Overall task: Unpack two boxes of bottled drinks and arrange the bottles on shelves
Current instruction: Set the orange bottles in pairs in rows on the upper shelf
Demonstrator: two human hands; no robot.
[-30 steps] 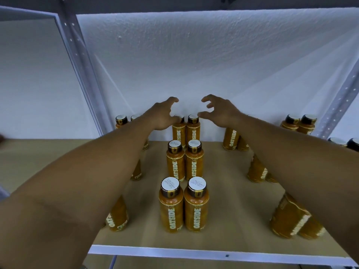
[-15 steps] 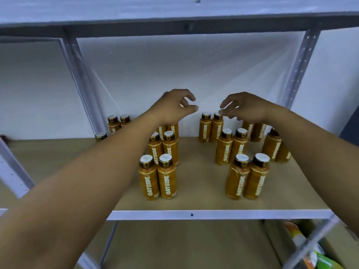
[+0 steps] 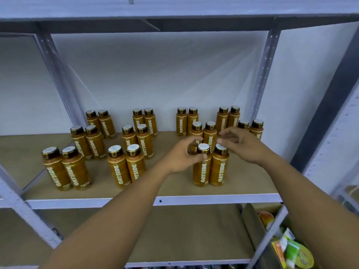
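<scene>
Head-camera view of a metal shelving unit. Orange bottles (image 3: 118, 167) stand upright in tight pairs on the wooden shelf board (image 3: 174, 189), the pairs lined front to back in columns. Three columns show three pairs each; a fourth, at two o'clock, is partly hidden behind the right hand. Two bare forearms come in from six o'clock.

The left hand (image 3: 182, 157) sits at nine o'clock of the front pair (image 3: 202, 171) in the third column; its fingers are loosely curled, thumb and forefinger making an open ring beside the left cap; whether the thumb touches the bottle's neck cannot be told. The right hand (image 3: 241, 147) hovers at one o'clock of the same pair; its fingers are bent and slightly spread above the right cap, blurred, gripping nothing.

A second ago both hands were stretched to the back wall, fingers splayed over a rear pair. Since then they have drawn back toward the shelf's front edge and come close together; the view has also pulled away, so the whole shelf now shows.

Both hands look empty, so this load seems placed and standing. The likely next step is fetching more bottles. A cardboard box (image 3: 250, 224) sits at five o'clock, beside blurred bright packs (image 3: 295, 253); a lower shelf board (image 3: 155, 230) lies at six o'clock.
</scene>
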